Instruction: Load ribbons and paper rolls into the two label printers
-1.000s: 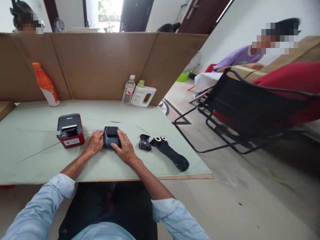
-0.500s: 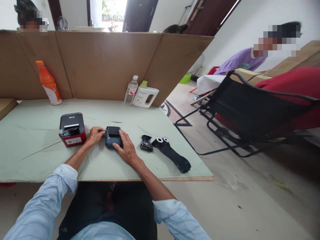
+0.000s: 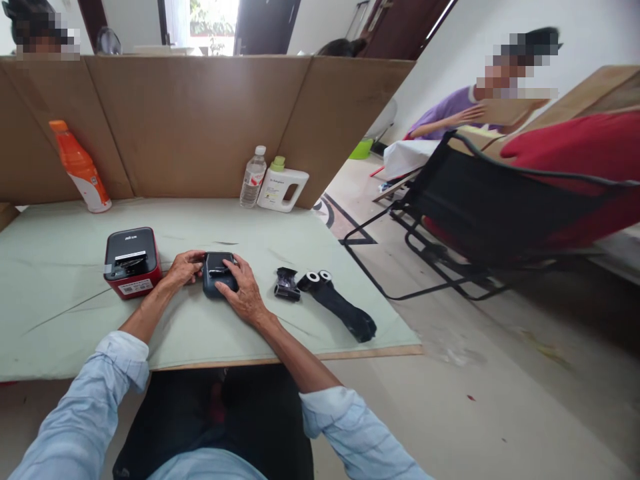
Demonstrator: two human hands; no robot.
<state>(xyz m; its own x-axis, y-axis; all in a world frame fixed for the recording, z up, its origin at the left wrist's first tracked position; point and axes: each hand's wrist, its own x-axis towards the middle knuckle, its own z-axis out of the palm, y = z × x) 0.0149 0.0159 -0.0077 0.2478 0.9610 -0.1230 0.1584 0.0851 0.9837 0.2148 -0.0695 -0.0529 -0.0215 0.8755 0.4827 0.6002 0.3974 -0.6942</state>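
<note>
The surface (image 3: 200, 337) carries everything. The red box (image 3: 133, 263) stands on its left part, back from the front edge, near enough that I should mind my left forearm. The strap (image 3: 340, 310) lies toward the front right corner, clear of my reach. My right grip (image 3: 246, 293) is closed on the right side of the device (image 3: 212, 277), thumb low, a finger across its top; firm, even pressure should stop it sliding. My left grip (image 3: 184, 268) curls at its left side; I cannot tell whether those fingertips pinch anything, so small, gentle moves suit best. The device sits between box and strap, well in from the front edge. The packet (image 3: 287, 285) lies just beside the strap.
</note>
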